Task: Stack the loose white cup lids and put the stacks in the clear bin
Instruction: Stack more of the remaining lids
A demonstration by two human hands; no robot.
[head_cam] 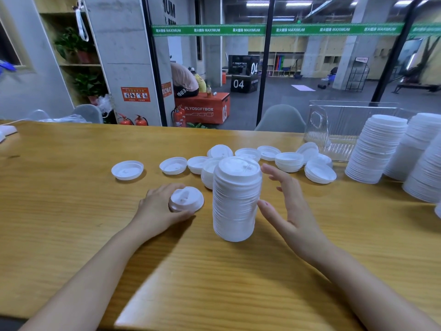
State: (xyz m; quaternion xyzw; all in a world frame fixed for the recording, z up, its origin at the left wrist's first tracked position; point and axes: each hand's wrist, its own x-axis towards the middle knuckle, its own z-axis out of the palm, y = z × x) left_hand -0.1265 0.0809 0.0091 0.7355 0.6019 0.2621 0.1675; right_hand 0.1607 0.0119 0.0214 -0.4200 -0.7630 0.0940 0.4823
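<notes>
A tall stack of white lids (235, 199) stands upright in the middle of the wooden table (71, 211). My left hand (158, 209) grips a single white lid (186, 199) just left of the stack, low on the table. My right hand (288, 201) is open beside the stack's right side, fingers straight, close to it but apart. Several loose lids (127, 170) and small piles (289, 161) lie in a row behind the stack. The clear bin (334, 130) stands at the back right.
Three tall lid stacks (375, 149) stand at the right edge, in front of and beside the bin. A glass wall runs behind the table's far edge. A white object (7, 131) lies at the far left.
</notes>
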